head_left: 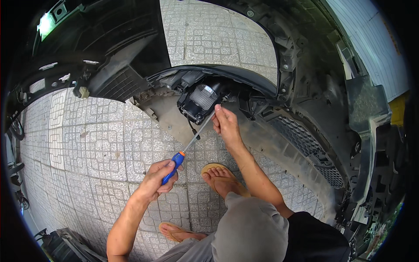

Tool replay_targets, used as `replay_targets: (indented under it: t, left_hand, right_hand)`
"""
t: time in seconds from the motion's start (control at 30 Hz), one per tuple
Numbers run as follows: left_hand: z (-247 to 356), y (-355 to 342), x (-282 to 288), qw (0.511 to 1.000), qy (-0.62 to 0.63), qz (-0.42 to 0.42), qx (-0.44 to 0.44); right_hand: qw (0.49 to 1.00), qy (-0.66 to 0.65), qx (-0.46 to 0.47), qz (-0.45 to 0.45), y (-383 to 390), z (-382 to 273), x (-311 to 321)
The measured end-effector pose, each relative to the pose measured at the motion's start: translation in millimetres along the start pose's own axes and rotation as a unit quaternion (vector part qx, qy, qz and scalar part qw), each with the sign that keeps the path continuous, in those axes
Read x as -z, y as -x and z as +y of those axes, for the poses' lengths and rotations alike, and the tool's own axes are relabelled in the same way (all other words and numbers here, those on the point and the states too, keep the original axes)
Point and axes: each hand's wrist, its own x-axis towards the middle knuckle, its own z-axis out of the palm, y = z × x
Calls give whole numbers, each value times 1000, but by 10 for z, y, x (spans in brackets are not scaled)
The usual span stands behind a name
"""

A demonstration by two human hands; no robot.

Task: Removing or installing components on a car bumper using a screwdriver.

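My left hand [159,177] is closed round the blue handle of a screwdriver [178,162] with an orange collar. Its long metal shaft slants up and to the right toward a black lamp unit [202,98] with a finned grey metal block, set in the car bumper. Beside that unit, my right hand [226,124] pinches near the shaft's far end, fingers pressed together. The screwdriver's tip is hidden by the unit and my fingers. A short black cable with a connector [195,129] hangs below the lamp unit.
The black bumper [301,131] curves round the far side and right, with a honeycomb grille [301,135] in it. Patterned paving tiles [96,144] cover the ground. My sandalled feet [222,178] stand close below. More dark car parts [65,244] lie at the lower left.
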Motion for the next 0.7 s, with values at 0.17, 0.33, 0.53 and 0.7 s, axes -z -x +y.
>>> replay_targets:
  t: [0.17, 0.33, 0.53, 0.7]
  left_hand:
    - [59, 7, -132, 999, -28, 33, 17]
    - [-27, -49, -371, 701, -573, 242, -350]
    - [43, -49, -418, 715, -634, 237, -173]
    - [134, -112, -102, 969, -235, 73, 19]
  right_hand:
    - [998, 32, 10, -57, 138, 74, 57]
    - [996, -9, 0, -86, 220, 84, -88]
    - [996, -43, 19, -73, 217, 187, -90]
    - [996, -49, 19, -71, 209, 178, -115]
